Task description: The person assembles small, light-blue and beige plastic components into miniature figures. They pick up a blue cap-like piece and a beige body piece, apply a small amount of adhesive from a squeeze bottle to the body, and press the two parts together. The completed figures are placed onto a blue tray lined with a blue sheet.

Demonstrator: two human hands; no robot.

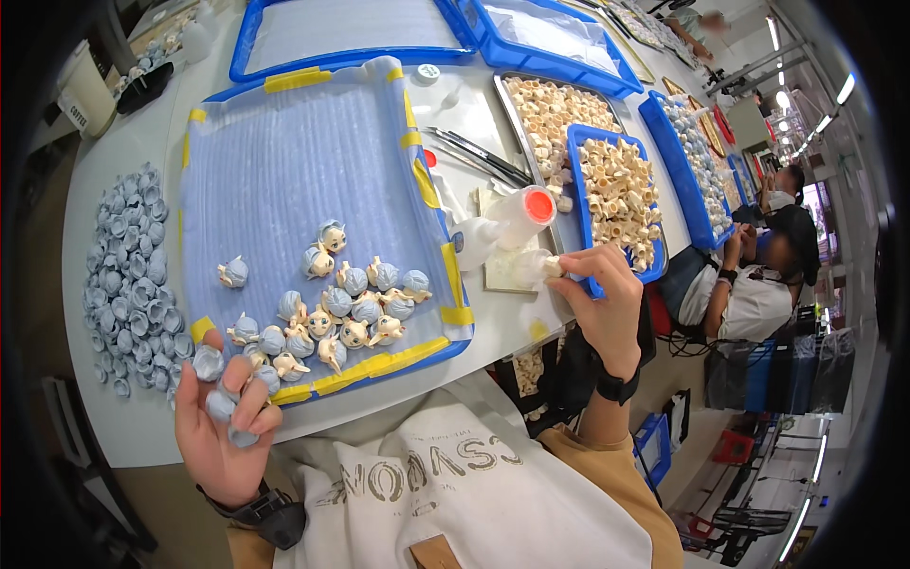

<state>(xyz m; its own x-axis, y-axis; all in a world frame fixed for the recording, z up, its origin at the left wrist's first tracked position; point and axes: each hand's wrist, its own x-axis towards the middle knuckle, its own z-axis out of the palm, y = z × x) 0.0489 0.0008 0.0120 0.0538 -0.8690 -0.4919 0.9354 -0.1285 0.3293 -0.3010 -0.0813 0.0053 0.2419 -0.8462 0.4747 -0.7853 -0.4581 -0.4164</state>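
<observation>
My left hand is cupped palm up at the table's near edge, holding several small grey-blue doll hair pieces. Just above it lies a blue tray lined with clear film, carrying several small assembled doll heads with blue hair. My right hand pinches a small cream doll head piece at the tip of a white squeeze bottle with an orange cap. The bottle lies on its side over a small cream pad.
A heap of grey-blue hair pieces lies at the left of the table. A metal tray and a small blue bin hold cream head pieces. Tweezers lie between the trays. More blue trays stand behind. Other people sit at the right.
</observation>
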